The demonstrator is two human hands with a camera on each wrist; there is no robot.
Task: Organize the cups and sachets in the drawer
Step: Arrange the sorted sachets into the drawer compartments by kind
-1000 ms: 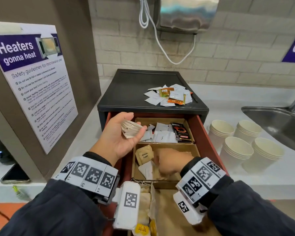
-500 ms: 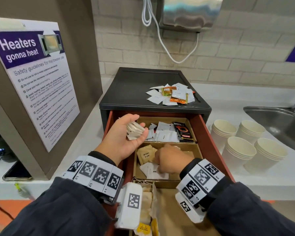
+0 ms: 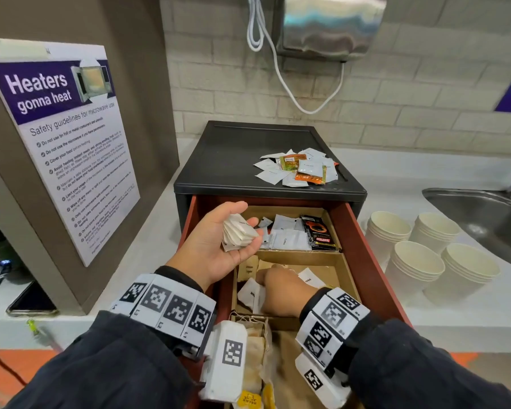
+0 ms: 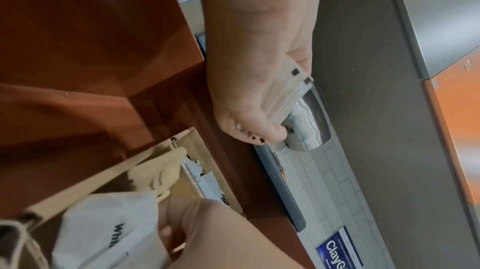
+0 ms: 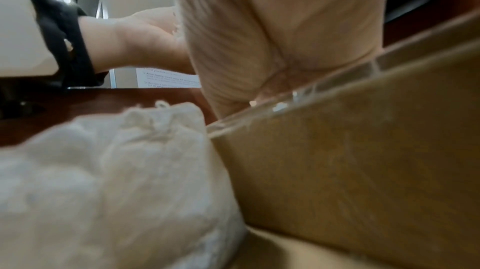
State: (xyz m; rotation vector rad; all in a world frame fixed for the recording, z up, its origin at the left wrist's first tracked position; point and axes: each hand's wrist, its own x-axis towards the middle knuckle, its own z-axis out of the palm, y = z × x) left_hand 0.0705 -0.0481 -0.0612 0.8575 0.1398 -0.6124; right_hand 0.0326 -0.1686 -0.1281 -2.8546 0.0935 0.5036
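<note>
My left hand (image 3: 242,221) hovers palm-up over the red-brown drawer's (image 3: 363,249) left edge and grips a stack of white sachets (image 3: 237,233). The stack (image 4: 288,92) shows between thumb and fingers in the left wrist view. My right hand (image 3: 278,286) is palm-down in the middle cardboard compartment, fingers curled on a white sachet (image 3: 250,293) at its left side. That sachet (image 4: 111,232) lies against the fingertips in the left wrist view. Brown sugar sachets (image 3: 248,270) lie beside it. Paper cup stacks (image 3: 413,267) stand on the counter to the right.
The back compartment holds white sachets (image 3: 289,234) and a black one (image 3: 319,234). Tea bags (image 3: 255,358) fill the front one. A sachet pile (image 3: 301,169) lies on the black cabinet top (image 3: 233,160). Sink (image 3: 484,216) at right, phone (image 3: 31,302) at left.
My right hand has slid left across the middle compartment onto the white sachets there. The left hand has kept its stack in about the same place.
</note>
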